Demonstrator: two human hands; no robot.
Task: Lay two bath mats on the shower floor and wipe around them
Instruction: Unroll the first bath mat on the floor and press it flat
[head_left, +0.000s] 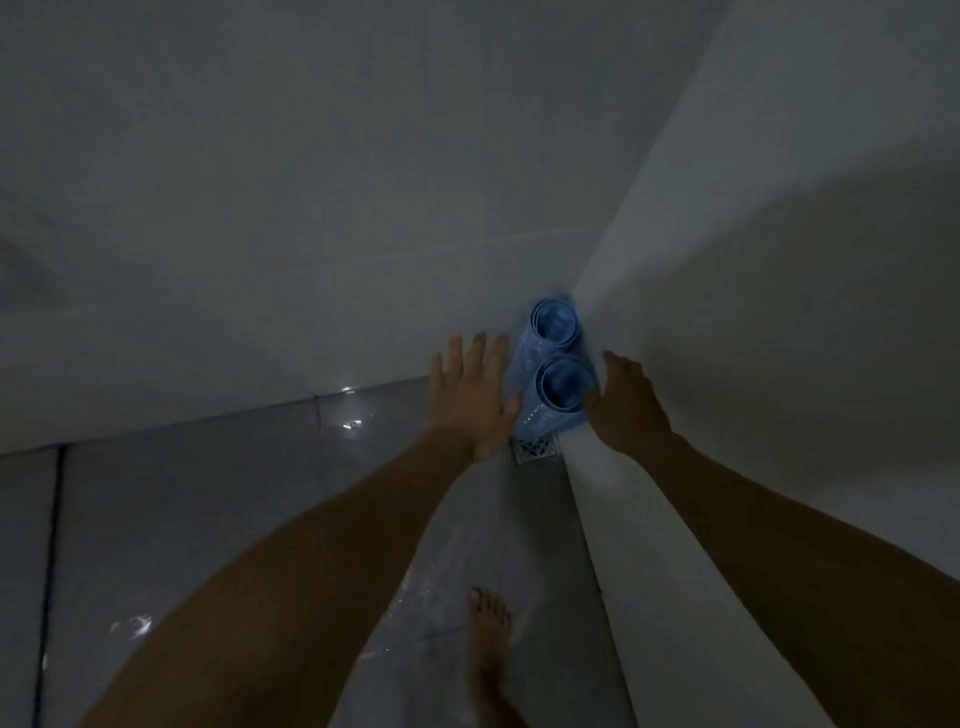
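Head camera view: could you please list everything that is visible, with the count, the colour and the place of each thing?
rolled bath mats: two, blue, standing on end in the corner where the two walls meet, one behind the other
floor drain: one, metal grate, on the floor just in front of the mats
floor: grey tiles, wet shine in spots
walls: two, pale
bare foot: one, on the floor at the bottom centre
left hand: open, fingers spread, left of the mats
right hand: open, right of the nearer mat
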